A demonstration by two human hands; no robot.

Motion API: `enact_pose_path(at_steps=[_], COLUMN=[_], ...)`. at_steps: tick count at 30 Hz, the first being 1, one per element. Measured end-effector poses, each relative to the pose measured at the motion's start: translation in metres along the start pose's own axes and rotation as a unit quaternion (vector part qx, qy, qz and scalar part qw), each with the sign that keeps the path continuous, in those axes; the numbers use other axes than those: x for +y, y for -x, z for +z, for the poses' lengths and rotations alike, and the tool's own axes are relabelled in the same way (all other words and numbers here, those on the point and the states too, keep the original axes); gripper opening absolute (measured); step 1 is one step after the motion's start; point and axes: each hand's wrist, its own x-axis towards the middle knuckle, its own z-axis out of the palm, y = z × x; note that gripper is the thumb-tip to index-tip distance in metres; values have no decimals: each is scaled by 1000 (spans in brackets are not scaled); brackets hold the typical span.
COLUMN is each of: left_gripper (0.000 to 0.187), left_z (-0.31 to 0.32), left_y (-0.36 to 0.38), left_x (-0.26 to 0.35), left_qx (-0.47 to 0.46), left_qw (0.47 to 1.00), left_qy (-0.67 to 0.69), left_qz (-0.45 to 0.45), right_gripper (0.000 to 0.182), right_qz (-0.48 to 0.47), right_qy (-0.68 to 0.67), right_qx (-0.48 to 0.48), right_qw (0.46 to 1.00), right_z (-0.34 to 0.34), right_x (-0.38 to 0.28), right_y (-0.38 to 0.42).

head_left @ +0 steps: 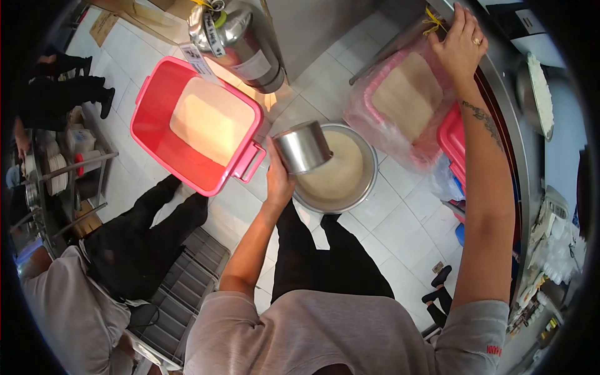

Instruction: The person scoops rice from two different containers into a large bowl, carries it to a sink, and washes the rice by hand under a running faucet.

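Note:
My left hand [279, 179] is closed around a shiny steel cup [302, 148], which tilts over a large round metal bowl [371, 184]. Pale beige contents [337, 172] fill much of that bowl, which stands on the floor by my feet. The inside of the cup is hidden from this angle. My right hand [461, 47] is stretched out with its fingers lying on the edge of the steel counter [500, 109]. Just below that hand is a pink tub lined with clear plastic [359, 103], also holding a beige mass.
To the left sits a pink bin [147, 147] with pale contents, beside a metal canister [247, 53]. A person [81, 300] is close on my left near a grey slatted rack [190, 269]. Shelving [78, 162] and another person [53, 94] are farther left.

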Motion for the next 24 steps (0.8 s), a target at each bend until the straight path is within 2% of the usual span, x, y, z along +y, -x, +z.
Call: enact_pose_path(at_steps=[1,4,6,7,10,11,14,15,16,17,18,19,20,21,22,23,24], left_gripper=[84,88,87,81,77,74,75,67,60,53,49,40,35,34,36,42,50], left_z=[11,34,40,43,47,44,29,9,-10,-26,-52,-81,-112,-137,-159,-181,-199], left_y=[4,10,8,6,-5,-9,-19,-20,-21,-22,-25,-37,-43,-61,-72,-88,-108], left_x=[-3,7,15,22,34,38,23,17,11,-8,-35,-42,-87,-86,-118,-162,-195], left_qx=[3,35,44,48,50,45,100,76,80,126,153,208,176,253,254,248,230], left_qw=[999,996,993,994,996,997,992,970,915,883,873,868,873,844,879,886,913], left_qy=[-33,-56,-60,-34,-19,15,75,217,350,407,346,333,327,308,237,186,118], left_qz=[14,60,97,88,78,60,18,-81,-183,-195,-308,-305,-315,-359,-326,-345,-316], right_gripper=[74,75,80,83,84,77,80,81,81,81,81,82,83,83,84,86,87], right_qz=[28,29,1,-11,-21,-22,-16,-3,1,6,12,18,21,24,26,22,23], right_qy=[-16,-12,13,25,17,25,33,42,44,47,51,57,61,67,75,93,97], right_qx=[-47,-55,-7,19,13,12,0,-16,-18,-21,-25,-27,-25,-24,-24,-20,-16], right_qw=[998,998,1000,999,1000,999,999,999,999,999,998,998,998,997,997,995,995], right_z=[-4,-5,13,21,23,16,13,14,13,12,12,14,16,17,19,23,27], right_x=[-2,-4,7,12,16,11,7,5,3,1,-1,-2,-4,-5,-5,-3,0], right_y=[0,0,2,2,2,1,0,0,-2,-3,-3,-3,-4,-5,-5,-4,-3])
